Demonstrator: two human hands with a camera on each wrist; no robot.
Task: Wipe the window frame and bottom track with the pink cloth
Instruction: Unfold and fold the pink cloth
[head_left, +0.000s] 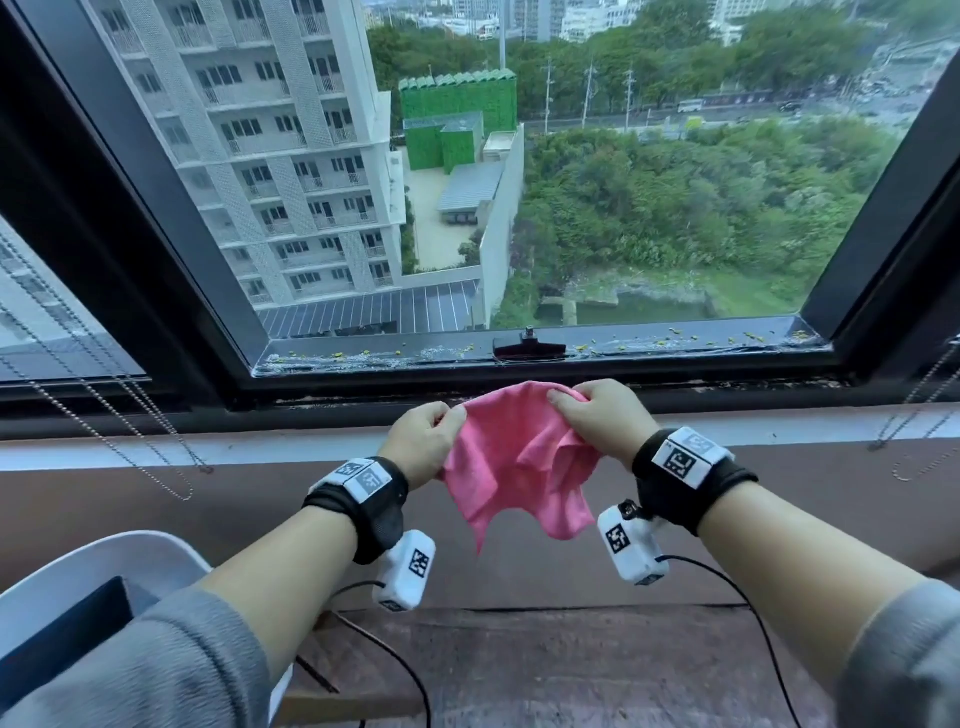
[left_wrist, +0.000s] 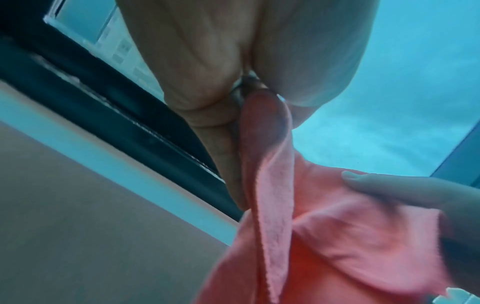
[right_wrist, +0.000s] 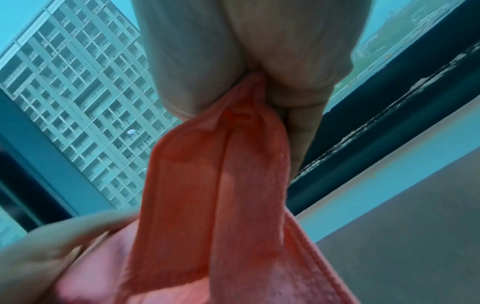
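A pink cloth (head_left: 514, 462) hangs in the air between both hands, just in front of the window. My left hand (head_left: 431, 436) pinches its left upper edge and my right hand (head_left: 597, 410) pinches its right upper edge. In the left wrist view the pink cloth (left_wrist: 324, 236) runs out of the curled fingers (left_wrist: 205, 115). The right wrist view has the cloth (right_wrist: 215, 185) trailing from between thumb and fingers. Behind the hands lies the black bottom track (head_left: 519, 353), dotted with yellow-green debris and white grime. The black window frame (head_left: 156, 171) slants up on both sides.
A black latch handle (head_left: 529, 347) sits on the track's middle. Bead chains (head_left: 130, 415) hang at the left and at the far right (head_left: 924, 410). A brown sill (head_left: 208, 499) lies under the hands, with a white chair (head_left: 130, 566) at lower left.
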